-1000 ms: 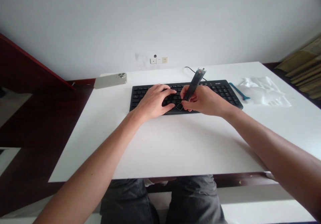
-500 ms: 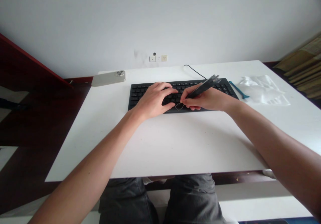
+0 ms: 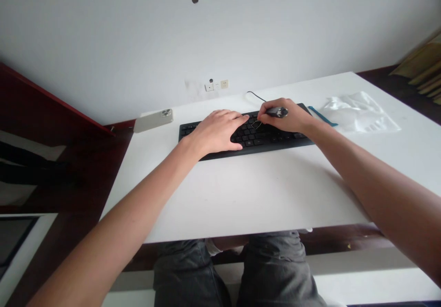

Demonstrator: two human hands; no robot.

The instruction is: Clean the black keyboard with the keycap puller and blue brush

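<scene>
A black keyboard [image 3: 253, 149] lies on the white table. My left hand [image 3: 218, 131] rests across its left half, fingers stretched forward and the thumb apart, holding nothing. In my right hand [image 3: 287, 114], over the right half of the keys, is a keycap puller [image 3: 277, 112] with a dark handle and a thin wire loop at its tip. The handle points back toward me, and the loop is at the keys just right of my left fingertips. Whether it grips a key is too small to tell.
At the table's back left lies a phone [image 3: 154, 120], camera side up. Right of the keyboard are a teal brush-like tool [image 3: 323, 116] and a crumpled clear plastic bag [image 3: 361, 113]. A black cable [image 3: 255, 96] runs behind the keyboard. Wall sockets [image 3: 217, 86] sit beyond the table.
My right hand has moved toward the keyboard's back rows, and the puller's handle now points more toward me. My left hand's fingers have straightened. The view has shifted and tilted slightly.
</scene>
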